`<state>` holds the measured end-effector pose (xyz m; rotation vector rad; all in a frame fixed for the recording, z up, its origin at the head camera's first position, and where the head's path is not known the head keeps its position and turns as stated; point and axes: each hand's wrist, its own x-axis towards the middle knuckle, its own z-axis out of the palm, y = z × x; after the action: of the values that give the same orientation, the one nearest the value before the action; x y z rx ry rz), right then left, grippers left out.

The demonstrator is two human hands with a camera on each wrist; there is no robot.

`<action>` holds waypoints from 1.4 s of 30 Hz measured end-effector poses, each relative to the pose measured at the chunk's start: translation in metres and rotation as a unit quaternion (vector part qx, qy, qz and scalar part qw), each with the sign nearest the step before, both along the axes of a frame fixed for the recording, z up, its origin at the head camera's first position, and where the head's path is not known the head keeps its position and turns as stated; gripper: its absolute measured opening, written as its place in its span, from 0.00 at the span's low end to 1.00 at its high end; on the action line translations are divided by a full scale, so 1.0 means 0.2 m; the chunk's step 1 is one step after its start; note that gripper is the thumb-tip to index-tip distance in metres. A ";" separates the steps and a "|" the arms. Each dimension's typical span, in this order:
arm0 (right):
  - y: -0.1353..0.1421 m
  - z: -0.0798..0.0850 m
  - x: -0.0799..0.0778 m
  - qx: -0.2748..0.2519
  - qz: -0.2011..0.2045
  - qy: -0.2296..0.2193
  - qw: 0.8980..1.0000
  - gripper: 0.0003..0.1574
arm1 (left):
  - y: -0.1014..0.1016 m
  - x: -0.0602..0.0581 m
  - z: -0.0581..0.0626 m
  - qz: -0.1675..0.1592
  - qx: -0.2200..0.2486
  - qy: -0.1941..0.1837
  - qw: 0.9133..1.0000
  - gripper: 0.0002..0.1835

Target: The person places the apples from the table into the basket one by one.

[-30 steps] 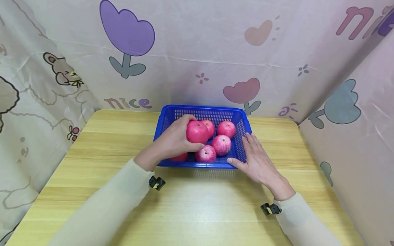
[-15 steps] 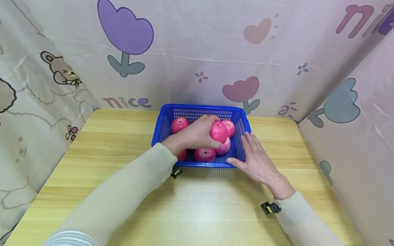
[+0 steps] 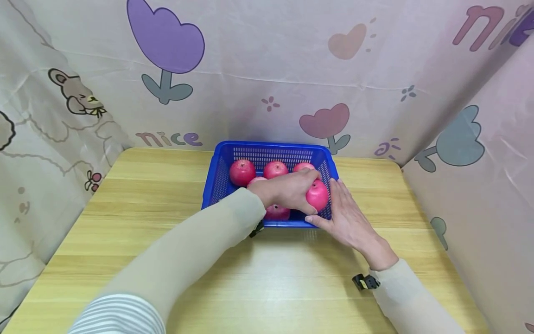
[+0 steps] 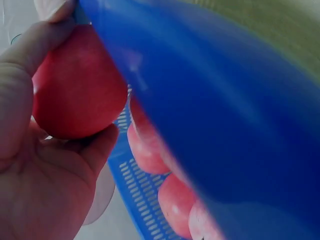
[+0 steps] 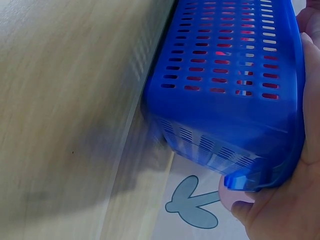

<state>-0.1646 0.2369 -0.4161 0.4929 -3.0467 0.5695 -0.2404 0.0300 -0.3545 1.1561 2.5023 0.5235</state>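
My left hand (image 3: 292, 189) grips a red apple (image 3: 318, 195) at the right end of a blue plastic basket (image 3: 275, 144). In the left wrist view the fingers and thumb curl round the apple (image 4: 80, 85), beside the basket's wall (image 4: 200, 100). My right hand (image 3: 352, 222) rests on the basket's front right corner, its fingers straight along the right rim and its thumb over the front rim. The right wrist view shows that hand (image 5: 285, 210) against the rim from outside. Several more apples lie in the basket, some partly hidden under my left arm.
The basket stands on a light wooden table (image 3: 267, 278) near its back edge. A printed cloth (image 3: 250, 69) hangs behind the table and along both sides. Black wrist cameras (image 3: 366, 282) sit at the sleeve cuffs.
My left hand has carried the apple rightwards across the basket, from left of the middle to its right end, and lower. My right hand has stayed on the corner.
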 end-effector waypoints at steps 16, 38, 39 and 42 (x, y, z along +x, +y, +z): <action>0.00 -0.01 0.01 -0.013 0.007 0.008 1.000 0.79 | 0.08 0.02 -0.05 -0.020 -0.084 0.052 0.995 0.48; 0.00 0.00 0.02 -0.011 -0.002 -0.007 1.000 0.78 | 0.12 0.08 -0.11 -0.022 -0.164 0.076 0.983 0.44; 0.00 -0.01 0.02 -0.010 -0.002 -0.009 1.000 0.78 | 0.12 0.08 -0.11 -0.025 -0.165 0.079 0.983 0.43; 0.00 -0.01 0.01 -0.008 -0.003 -0.008 1.000 0.78 | 0.11 0.07 -0.12 -0.032 -0.161 0.092 0.982 0.41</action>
<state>-0.1621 0.2373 -0.4174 0.4802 -3.0553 0.5997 -0.2255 0.0515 -0.3794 1.1958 2.5666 -0.0096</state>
